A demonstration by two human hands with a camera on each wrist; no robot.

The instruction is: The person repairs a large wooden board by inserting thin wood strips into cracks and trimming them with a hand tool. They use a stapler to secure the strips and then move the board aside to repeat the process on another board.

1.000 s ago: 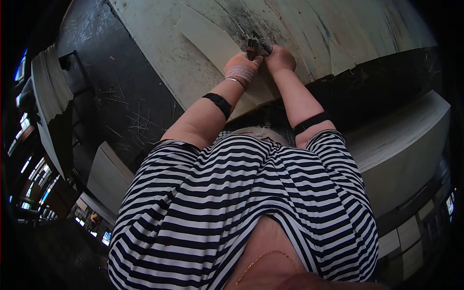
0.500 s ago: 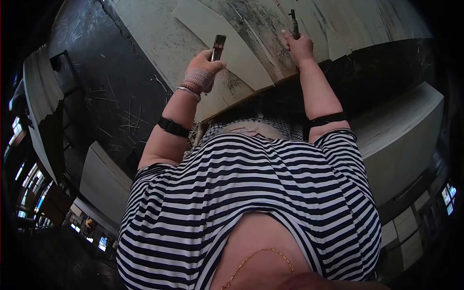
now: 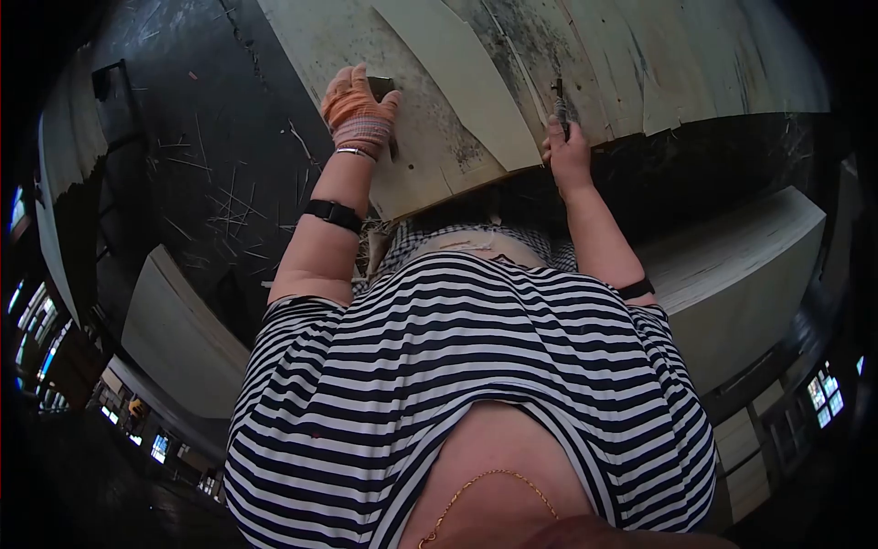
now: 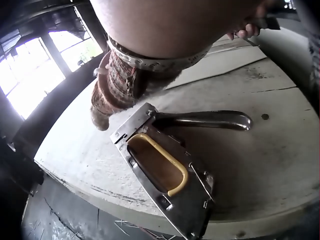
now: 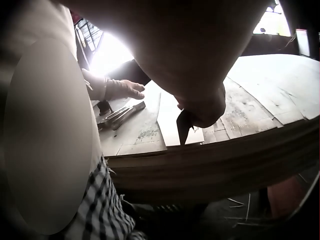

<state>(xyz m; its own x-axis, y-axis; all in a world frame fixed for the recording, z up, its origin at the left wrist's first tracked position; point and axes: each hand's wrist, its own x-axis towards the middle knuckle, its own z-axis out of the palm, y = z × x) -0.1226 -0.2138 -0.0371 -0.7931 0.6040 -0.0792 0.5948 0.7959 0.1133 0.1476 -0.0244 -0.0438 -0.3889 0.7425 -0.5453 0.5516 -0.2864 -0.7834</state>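
Stapler (image 4: 177, 207) lies on the board (image 3: 412, 178). Just beside the stapler, the gloved left hand (image 3: 357, 108) has its fingers loosely extended, gripping nothing. Right of the stapler, past a pale sheet (image 3: 466, 87), the right hand (image 3: 572, 157) curls its fingers round a knife (image 3: 561, 108).

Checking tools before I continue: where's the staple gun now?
In the left wrist view, the staple gun lies at lower centre on the pale wooden sheet, just below the gloved left hand in the picture.

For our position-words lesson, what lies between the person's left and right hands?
Between the left hand and the right hand, the head view shows a pale thin sheet lying on mottled boarding.
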